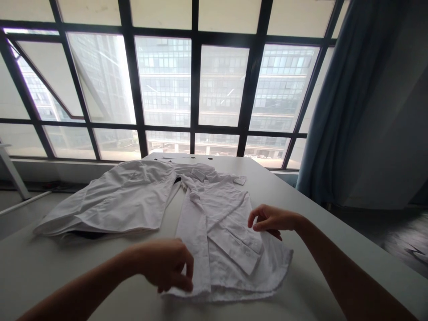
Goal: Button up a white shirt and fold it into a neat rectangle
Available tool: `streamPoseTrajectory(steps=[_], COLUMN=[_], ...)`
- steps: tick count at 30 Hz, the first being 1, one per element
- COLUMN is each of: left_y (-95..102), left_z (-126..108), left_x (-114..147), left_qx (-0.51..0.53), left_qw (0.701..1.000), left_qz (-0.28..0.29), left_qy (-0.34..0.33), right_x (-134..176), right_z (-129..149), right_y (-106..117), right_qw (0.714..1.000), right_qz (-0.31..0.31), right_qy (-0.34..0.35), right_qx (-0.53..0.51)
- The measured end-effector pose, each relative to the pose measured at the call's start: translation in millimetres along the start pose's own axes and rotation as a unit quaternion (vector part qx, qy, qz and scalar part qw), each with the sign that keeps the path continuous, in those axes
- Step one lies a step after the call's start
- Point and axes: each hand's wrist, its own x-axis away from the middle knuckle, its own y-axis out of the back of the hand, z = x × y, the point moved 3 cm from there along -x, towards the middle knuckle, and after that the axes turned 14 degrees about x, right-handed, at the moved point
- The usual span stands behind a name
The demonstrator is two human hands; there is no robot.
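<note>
White shirt (227, 232) lies partly folded on surface (317, 276), near edge. Left hand (167, 265) pinches hem corner; right hand (270, 220) pinches side edge by folded sleeve. Likely light, limp, creases easily; best held at seams, corners. Second garment (117, 203) just beside, sleeve draped off edge; dark item beneath hard to identify. Collar detail unclear.

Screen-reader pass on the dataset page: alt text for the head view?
Two bare hands work a partly folded white cotton shirt on a pale grey table: left hand pinches its near hem, right hand its right edge. Another white garment lies left, before large windows.
</note>
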Motion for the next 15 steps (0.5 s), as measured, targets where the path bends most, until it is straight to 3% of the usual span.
streamPoseTrajectory(steps=[3,4,7,11,15], left_y=[14.9,15.5,8.6,-0.9,-4.6], left_z=[11,16,33,42,40], left_x=[-22,-29,-46,-54,-58], left_qx=[-0.032,-0.039,-0.034,-0.04,-0.056], left_qw=[0.98,0.971,0.958,0.952,0.945], left_qz=[-0.16,-0.186,-0.192,-0.192,-0.202], left_qy=[-0.112,-0.145,-0.211,-0.234,-0.25], right_x=[-15,-20,-38,-56,-63], right_z=[15,21,38,50,53], right_y=[-13,-20,-46,-79,-90], right_qw=[0.999,0.997,0.995,0.995,0.99], right_qz=[-0.029,-0.042,-0.069,-0.083,-0.092], right_qy=[0.045,0.058,0.067,0.06,0.094], right_qx=[-0.006,-0.006,-0.003,0.013,0.042])
